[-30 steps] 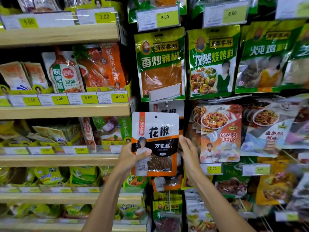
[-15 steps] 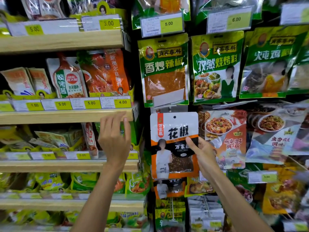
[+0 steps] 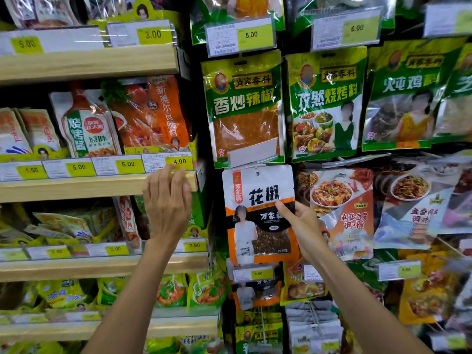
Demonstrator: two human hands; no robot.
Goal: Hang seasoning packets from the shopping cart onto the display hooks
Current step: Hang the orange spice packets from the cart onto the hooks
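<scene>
Just below the hook (image 3: 267,159), we pinch the pepper packet (image 3: 255,200) by its right edge in the right hand (image 3: 304,226); the left hand (image 3: 166,203) hovers flat and empty at the shelf (image 3: 102,185). Held one-sided, the packet may twist and miss the hook.

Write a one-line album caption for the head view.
Right hand holds an orange packet up under green packets; left hand, open, hovers beside a wooden shelf.
</scene>
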